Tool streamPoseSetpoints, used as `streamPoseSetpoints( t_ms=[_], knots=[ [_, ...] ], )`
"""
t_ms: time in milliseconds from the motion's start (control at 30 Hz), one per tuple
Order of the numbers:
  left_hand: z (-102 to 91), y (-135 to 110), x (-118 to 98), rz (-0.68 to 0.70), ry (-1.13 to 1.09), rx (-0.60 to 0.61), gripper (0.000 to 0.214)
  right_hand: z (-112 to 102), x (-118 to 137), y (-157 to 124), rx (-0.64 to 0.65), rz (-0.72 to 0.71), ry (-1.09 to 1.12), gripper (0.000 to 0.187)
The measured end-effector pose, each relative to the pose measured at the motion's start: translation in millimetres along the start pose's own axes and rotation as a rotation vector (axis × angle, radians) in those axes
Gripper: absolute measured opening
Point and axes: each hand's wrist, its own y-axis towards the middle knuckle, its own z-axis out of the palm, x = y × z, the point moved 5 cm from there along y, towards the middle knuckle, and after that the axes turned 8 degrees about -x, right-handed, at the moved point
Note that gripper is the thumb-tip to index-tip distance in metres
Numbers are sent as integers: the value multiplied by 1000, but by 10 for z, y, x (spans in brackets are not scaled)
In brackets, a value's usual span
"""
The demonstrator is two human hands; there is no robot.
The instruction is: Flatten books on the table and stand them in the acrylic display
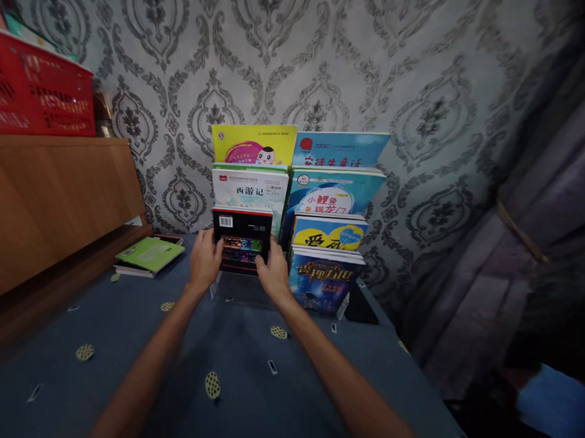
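Observation:
Both my hands reach forward to a tiered rack of books standing against the wall. My left hand (204, 258) grips the left edge of a black book (242, 237) with a barcode, and my right hand (272, 268) grips its right edge. That book sits in the front left slot. Behind it stand a white book (249, 189) and a yellow book (253, 143). To the right are a dark blue book (324, 279), a yellow-and-blue one (328, 231) and two light blue ones (335, 190).
A blue patterned cloth (241, 375) covers the surface. A green book (150, 254) lies at the left by a wooden headboard (43, 208) that carries a red basket (33, 91). A dark curtain (534, 262) hangs at the right.

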Motion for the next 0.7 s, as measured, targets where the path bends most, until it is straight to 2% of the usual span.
streamPoseSetpoints(
  t_ms=[367,700],
  knots=[
    [21,-100,24,-24,-17,-46,28,11,-6,-129,-33,-35,64,69],
    [3,-102,6,-48,19,-11,33,20,-110,-137,-55,-96,136,68]
  ],
)
